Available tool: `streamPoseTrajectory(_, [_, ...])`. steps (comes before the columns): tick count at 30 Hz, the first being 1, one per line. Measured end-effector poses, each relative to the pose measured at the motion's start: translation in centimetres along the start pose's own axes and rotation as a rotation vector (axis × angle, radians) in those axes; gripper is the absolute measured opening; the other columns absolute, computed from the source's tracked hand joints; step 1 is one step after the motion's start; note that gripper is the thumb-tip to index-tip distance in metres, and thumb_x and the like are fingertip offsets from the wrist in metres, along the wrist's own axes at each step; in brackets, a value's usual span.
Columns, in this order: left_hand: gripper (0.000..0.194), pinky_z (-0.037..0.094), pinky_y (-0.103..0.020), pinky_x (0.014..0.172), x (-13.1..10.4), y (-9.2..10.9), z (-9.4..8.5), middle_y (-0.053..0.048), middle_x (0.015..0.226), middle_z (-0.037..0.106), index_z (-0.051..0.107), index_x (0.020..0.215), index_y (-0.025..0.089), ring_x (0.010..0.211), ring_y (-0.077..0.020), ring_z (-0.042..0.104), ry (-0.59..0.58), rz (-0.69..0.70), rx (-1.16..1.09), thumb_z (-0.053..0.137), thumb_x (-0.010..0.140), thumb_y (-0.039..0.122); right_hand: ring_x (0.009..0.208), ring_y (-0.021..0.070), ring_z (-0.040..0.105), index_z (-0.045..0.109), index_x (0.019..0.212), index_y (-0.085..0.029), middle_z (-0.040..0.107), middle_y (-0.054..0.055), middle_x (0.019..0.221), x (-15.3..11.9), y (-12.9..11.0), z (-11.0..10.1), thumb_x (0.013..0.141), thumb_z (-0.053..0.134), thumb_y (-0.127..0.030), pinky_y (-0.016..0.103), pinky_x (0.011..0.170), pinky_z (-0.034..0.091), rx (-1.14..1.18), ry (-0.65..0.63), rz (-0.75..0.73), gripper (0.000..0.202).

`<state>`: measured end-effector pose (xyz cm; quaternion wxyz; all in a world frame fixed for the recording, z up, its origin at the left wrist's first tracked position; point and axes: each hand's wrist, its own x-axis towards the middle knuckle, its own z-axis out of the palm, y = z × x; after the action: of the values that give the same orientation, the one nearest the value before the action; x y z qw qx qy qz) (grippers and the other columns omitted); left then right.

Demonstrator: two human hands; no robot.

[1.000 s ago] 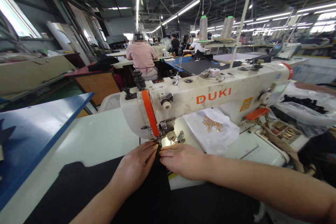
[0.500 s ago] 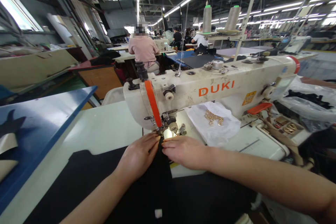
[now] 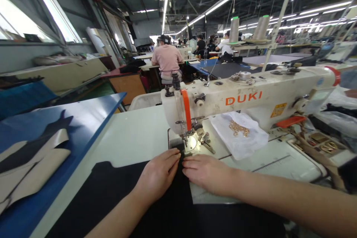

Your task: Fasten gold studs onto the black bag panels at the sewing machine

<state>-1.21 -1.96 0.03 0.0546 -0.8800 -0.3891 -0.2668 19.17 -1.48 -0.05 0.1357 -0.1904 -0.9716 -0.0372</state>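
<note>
Black fabric (image 3: 167, 208) lies over the front of the pale sewing table, its narrow far end just in front of the needle area of a white sewing machine (image 3: 217, 96). My left hand (image 3: 158, 173) presses on the fabric's left side, fingers together, thumb tucked close. Across the narrow strip, my right hand (image 3: 206, 173) has its fingers together at the right edge of the fabric. Both sets of fingertips are a little short of the presser foot (image 3: 186, 139). Whether the fingers pinch the fabric or only rest on it is hard to tell.
Gold-coloured metal pieces (image 3: 239, 129) lie on a white sheet (image 3: 255, 143) right of the needle. A blue table (image 3: 92, 119) on the left holds beige and black pieces (image 3: 41, 167). Thread cones (image 3: 234, 29) stand behind the machine. A person in pink (image 3: 167, 59) sits further back.
Both hands and the fabric have drawn back from the needle toward me, uncovering the plate and the presser foot area. The view has turned left, showing more of the blue table.
</note>
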Motion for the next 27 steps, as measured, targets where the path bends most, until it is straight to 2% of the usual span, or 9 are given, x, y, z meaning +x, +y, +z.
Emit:
streamPoseTrajectory(5, [0.024, 0.055, -0.036, 0.088, -2.1, 1.5, -1.3, -0.009, 0.107, 0.068, 0.063, 0.106, 0.017, 0.1, -0.0202, 0.064, -0.023, -0.094, 0.012, 0.046, 0.089, 0.02, 0.107, 0.0186, 0.057, 0.063, 0.1, -0.012, 0.065, 0.009, 0.111, 0.0, -2.3, 0.0, 0.092, 0.047, -0.017, 0.031, 0.099, 0.043, 0.054, 0.066, 0.007, 0.019])
streamPoseTrajectory(8, [0.022, 0.053, -0.039, 0.09, -1.5, 1.5, -1.3, -0.009, 0.107, 0.065, 0.062, 0.105, 0.018, 0.101, -0.0212, 0.061, 0.012, -0.17, -0.038, 0.051, 0.086, 0.018, 0.106, 0.0185, 0.059, 0.065, 0.1, -0.013, 0.067, 0.009, 0.109, 0.1, -2.4, -0.3, 0.09, 0.05, -0.019, 0.031, 0.098, 0.045, 0.126, 0.089, 0.036, 0.019])
streamPoseTrajectory(11, [0.01, 0.053, -0.04, 0.087, -0.2, 1.5, -1.2, -0.006, 0.096, 0.064, 0.064, 0.084, 0.019, 0.095, -0.0213, 0.06, 0.009, -0.259, -0.13, 0.056, 0.081, 0.013, 0.106, 0.0187, 0.06, 0.066, 0.101, -0.012, 0.067, 0.009, 0.109, 0.0, -2.3, -0.5, 0.088, 0.052, -0.018, 0.031, 0.098, 0.045, 0.181, 0.122, 0.043, 0.02])
streamPoseTrajectory(13, [0.01, 0.052, -0.04, 0.084, 0.4, 1.7, -1.1, -0.006, 0.09, 0.064, 0.062, 0.076, 0.018, 0.091, -0.0214, 0.059, -0.005, -0.32, -0.177, 0.058, 0.078, 0.01, 0.106, 0.0187, 0.06, 0.066, 0.102, -0.012, 0.067, 0.009, 0.109, -0.1, -2.4, -0.6, 0.087, 0.053, -0.016, 0.031, 0.098, 0.045, 0.214, 0.148, 0.052, 0.02])
streamPoseTrajectory(17, [0.012, 0.051, -0.034, 0.083, 0.7, 2.6, -0.9, -0.003, 0.084, 0.065, 0.063, 0.075, 0.019, 0.089, -0.0195, 0.059, -0.029, -0.387, -0.171, 0.06, 0.077, 0.007, 0.106, 0.0193, 0.06, 0.067, 0.102, -0.015, 0.067, 0.009, 0.109, -0.3, -2.7, -0.5, 0.085, 0.054, -0.013, 0.032, 0.097, 0.046, 0.293, 0.19, 0.083, 0.022])
streamPoseTrajectory(19, [0.012, 0.05, -0.03, 0.086, 0.4, 2.9, -1.2, -0.002, 0.088, 0.067, 0.065, 0.079, 0.021, 0.092, -0.0174, 0.059, -0.041, -0.433, -0.16, 0.062, 0.076, 0.01, 0.106, 0.0202, 0.06, 0.067, 0.104, -0.016, 0.068, 0.009, 0.109, -0.4, -2.9, -0.3, 0.084, 0.054, -0.012, 0.034, 0.096, 0.047, 0.316, 0.195, 0.096, 0.024])
streamPoseTrajectory(22, [0.021, 0.046, -0.03, 0.095, -1.2, 2.3, -3.5, -0.003, 0.105, 0.066, 0.064, 0.098, 0.021, 0.103, -0.0175, 0.058, -0.036, -0.574, -0.115, 0.064, 0.077, 0.019, 0.107, 0.0211, 0.06, 0.067, 0.106, -0.018, 0.067, 0.008, 0.111, -0.6, -3.0, -0.2, 0.085, 0.052, -0.012, 0.035, 0.096, 0.048, 0.324, 0.189, 0.1, 0.026])
streamPoseTrajectory(24, [0.026, 0.045, -0.036, 0.096, -3.5, 1.1, -6.7, -0.006, 0.108, 0.066, 0.062, 0.105, 0.02, 0.105, -0.0215, 0.058, -0.03, -0.72, -0.055, 0.059, 0.08, 0.028, 0.108, 0.0215, 0.06, 0.066, 0.108, -0.018, 0.066, 0.007, 0.113, -0.8, -2.9, -0.1, 0.085, 0.052, -0.012, 0.036, 0.096, 0.048, 0.315, 0.19, 0.103, 0.027])
streamPoseTrajectory(27, [0.029, 0.049, -0.043, 0.081, -8.1, -1.2, -12.6, -0.009, 0.09, 0.069, 0.066, 0.092, 0.018, 0.091, -0.0285, 0.064, -0.042, -0.955, 0.053, 0.045, 0.084, 0.036, 0.106, 0.022, 0.061, 0.066, 0.109, -0.018, 0.066, 0.008, 0.115, -1.0, -2.8, 0.1, 0.086, 0.051, -0.014, 0.038, 0.094, 0.049, 0.278, 0.223, 0.117, 0.028])
